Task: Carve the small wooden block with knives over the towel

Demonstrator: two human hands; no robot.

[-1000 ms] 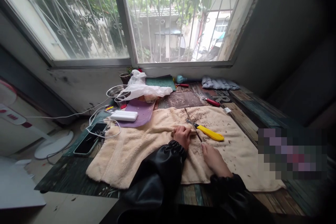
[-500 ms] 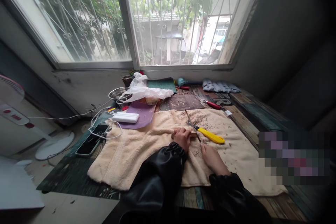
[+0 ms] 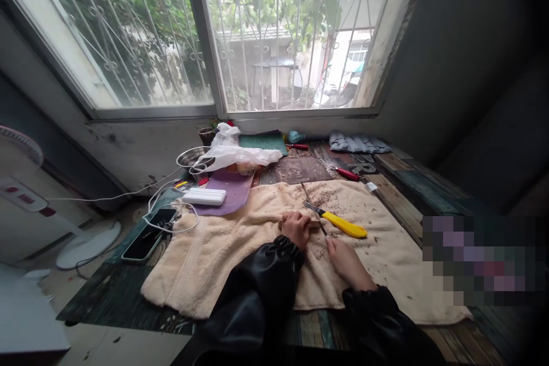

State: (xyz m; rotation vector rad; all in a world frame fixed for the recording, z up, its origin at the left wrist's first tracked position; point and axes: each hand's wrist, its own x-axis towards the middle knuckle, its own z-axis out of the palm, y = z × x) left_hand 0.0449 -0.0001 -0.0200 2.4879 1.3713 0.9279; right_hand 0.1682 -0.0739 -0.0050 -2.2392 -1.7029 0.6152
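Observation:
My left hand (image 3: 295,229) is closed around a small piece of wood (image 3: 315,223), pressing it against the beige towel (image 3: 214,263). Only the wood's right end and a bit of its left show past the fingers. In my right hand (image 3: 348,263) is a thin dark file (image 3: 317,216), gripped at its near end. The file slants away to the upper left and crosses the wood's right end; whether it touches the wood I cannot tell. Just right of the file lies a yellow-handled cutter (image 3: 345,225), its metal head close to the file. Brown shavings are scattered over the towel around them.
At the left lie a phone (image 3: 148,235) and a white power bank (image 3: 205,197) with a looped cable. Behind are a purple sheet (image 3: 234,186), a plastic bag (image 3: 244,155), a metal bowl (image 3: 184,158) and a green mat (image 3: 263,144). A red-handled tool (image 3: 348,174) lies beyond the towel.
The whole view has tilted slightly, so the table sits a little lower in the picture. Both hands keep their grips, and the file still crosses the wood at much the same place.

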